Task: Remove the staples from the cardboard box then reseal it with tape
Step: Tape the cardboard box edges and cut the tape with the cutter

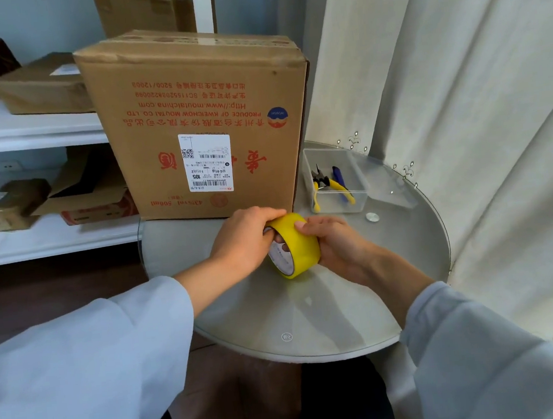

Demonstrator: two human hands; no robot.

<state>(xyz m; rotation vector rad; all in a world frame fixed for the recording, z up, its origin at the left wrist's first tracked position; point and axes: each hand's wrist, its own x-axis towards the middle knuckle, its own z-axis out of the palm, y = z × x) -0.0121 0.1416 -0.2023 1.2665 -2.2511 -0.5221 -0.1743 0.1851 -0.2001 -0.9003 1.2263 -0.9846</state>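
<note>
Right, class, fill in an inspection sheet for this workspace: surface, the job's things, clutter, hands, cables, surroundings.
Surface: round glass table, bare near the front edge.
Job's things: cardboard box upright at the table's back, print upside down; yellow tape roll held over the table.
Clutter: clear plastic tray right of the box, holding yellow-handled pliers and a blue-and-yellow tool.
Hands: left hand and right hand both grip the tape roll.
Cables: nothing seen.
Surroundings: white shelves with boxes on the left; pale curtain on the right.
</note>
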